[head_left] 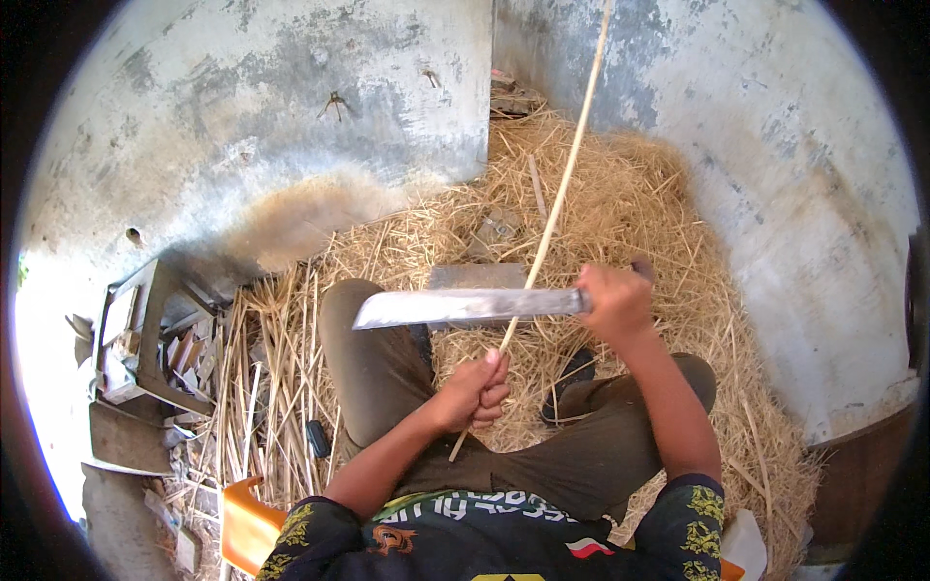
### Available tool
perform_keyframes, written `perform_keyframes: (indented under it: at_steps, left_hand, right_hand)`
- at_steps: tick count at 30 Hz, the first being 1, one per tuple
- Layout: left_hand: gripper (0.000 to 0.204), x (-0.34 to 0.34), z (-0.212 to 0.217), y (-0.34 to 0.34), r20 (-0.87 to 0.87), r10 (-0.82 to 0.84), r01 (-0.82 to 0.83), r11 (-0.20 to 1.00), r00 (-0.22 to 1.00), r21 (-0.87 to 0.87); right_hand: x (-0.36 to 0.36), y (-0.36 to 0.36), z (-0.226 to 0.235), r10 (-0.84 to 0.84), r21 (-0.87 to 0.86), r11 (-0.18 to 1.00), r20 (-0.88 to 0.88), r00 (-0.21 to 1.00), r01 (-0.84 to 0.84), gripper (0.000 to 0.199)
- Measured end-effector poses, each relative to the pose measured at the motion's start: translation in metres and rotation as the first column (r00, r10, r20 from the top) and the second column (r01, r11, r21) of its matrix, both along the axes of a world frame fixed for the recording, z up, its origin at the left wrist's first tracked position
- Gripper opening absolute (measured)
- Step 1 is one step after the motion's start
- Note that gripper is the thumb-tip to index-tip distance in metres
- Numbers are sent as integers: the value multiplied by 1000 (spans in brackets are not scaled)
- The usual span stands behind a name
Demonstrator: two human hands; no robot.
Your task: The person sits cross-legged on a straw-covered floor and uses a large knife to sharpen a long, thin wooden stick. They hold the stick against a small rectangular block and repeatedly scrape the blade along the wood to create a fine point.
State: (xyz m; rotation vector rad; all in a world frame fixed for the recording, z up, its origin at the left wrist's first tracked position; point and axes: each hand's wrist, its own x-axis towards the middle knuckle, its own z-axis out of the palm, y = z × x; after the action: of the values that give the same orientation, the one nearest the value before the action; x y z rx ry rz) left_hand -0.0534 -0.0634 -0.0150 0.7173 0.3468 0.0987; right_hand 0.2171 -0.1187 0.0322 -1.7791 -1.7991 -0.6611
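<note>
A long, thin, pale strip, bamboo by its look, slants from my lap up past the top of the view. My left hand is closed round it near its lower end, which pokes out below the fist. In my right hand is the dark handle of a machete. Its broad, worn steel blade points left and crosses over the strip above my left fist. Whether the edge touches the strip, I cannot tell.
Shavings cover the floor around my crossed legs. A grey slab lies beyond the blade. Split strips are heaped at the left, beside a wooden cabinet of scraps. An orange plastic chair shows below. Weathered walls stand close.
</note>
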Motion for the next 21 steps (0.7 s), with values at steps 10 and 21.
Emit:
perform_keyframes:
  at_steps: [10,21]
  left_hand:
    - [45,-2,0,-7,-98,-124,126,992,987,15]
    - [36,-31,48,-14,-304,40,-10,995,952,97]
  right_hand:
    - [24,-7,18,-298,16,953,-111,948,301,16]
    - [44,19,25,-344,-50,939,-75,936,341,16]
